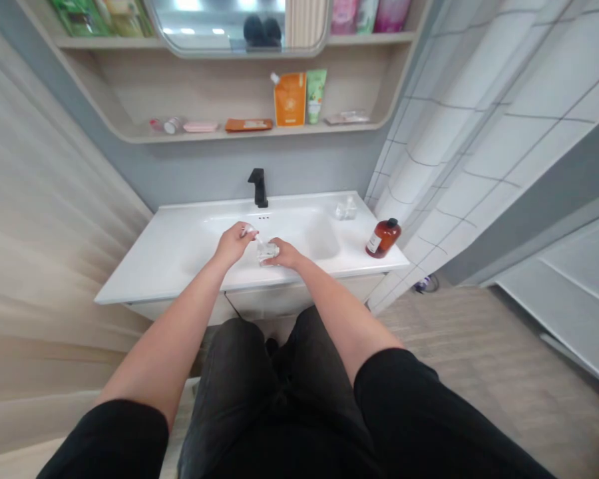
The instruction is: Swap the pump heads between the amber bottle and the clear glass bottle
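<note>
Over the white basin (274,229), my left hand (233,243) pinches a small white-and-clear object (249,230), perhaps a lid, though it is too small to tell. My right hand (285,253) grips a small clear glass jar (267,251) from its right side. The two hands are close together, and the object is just up and left of the jar. Neither item touches the basin. My fingers hide part of both items.
A black faucet (258,187) stands behind the basin. A clear glass container (346,209) and an amber bottle (382,238) stand on the counter's right. Toiletries line the shelf (239,132) above. A tiled-pattern curtain (479,140) hangs at right.
</note>
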Motion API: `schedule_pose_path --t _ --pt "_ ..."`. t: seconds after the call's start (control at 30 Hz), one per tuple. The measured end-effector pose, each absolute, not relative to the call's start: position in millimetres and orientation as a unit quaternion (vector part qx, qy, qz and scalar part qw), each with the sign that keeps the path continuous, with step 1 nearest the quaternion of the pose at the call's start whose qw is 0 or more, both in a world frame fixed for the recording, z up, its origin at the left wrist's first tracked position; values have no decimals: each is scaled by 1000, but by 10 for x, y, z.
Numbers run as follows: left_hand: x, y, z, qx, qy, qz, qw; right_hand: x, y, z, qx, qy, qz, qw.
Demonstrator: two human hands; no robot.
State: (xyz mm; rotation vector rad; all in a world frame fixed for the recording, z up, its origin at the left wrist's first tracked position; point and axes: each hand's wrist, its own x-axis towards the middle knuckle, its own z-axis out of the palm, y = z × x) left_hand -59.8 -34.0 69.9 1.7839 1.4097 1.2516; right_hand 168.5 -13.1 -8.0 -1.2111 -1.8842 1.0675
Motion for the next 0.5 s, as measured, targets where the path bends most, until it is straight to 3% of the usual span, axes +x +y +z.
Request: schedule_pose_path --t 0.23,0.5 --pt "-896 -323 588 521 542 571 329 1707 -143 -86 -468 -720 397 322" --pt "-2362 -386 494 394 722 546 162 1703 -140 -120 -450 -730 392 332"
